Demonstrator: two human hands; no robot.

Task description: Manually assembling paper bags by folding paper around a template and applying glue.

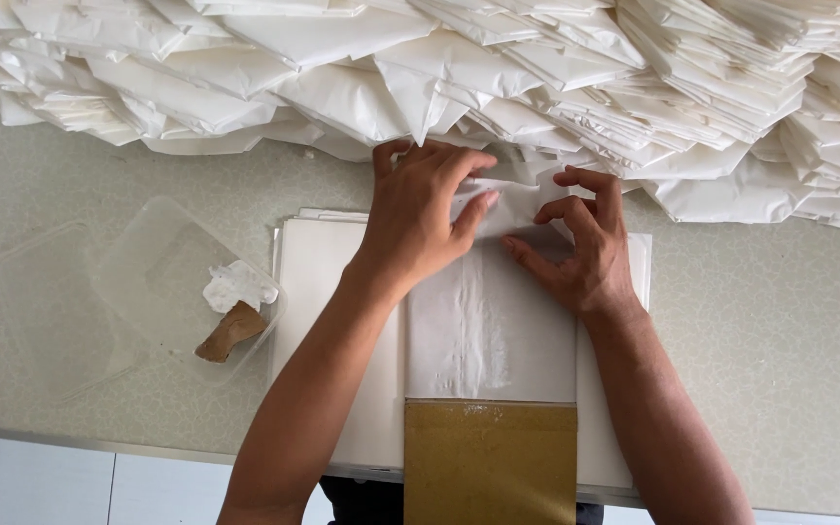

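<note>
Hands hide paper fold, brown board cropped

tub left of paper stack

A thin white sheet of tissue-like paper lies flat in the middle of a stack of white paper sheets on the table. It is a tall, narrow strip, slightly wrinkled and translucent. Its top end, at 12 o'clock, is creased and folded over. Its bottom end, at 6 o'clock, meets a square brown-gold board that reaches the near table edge. The stack beneath is wider, showing at 9 and 3 o'clock of the strip.
</note>
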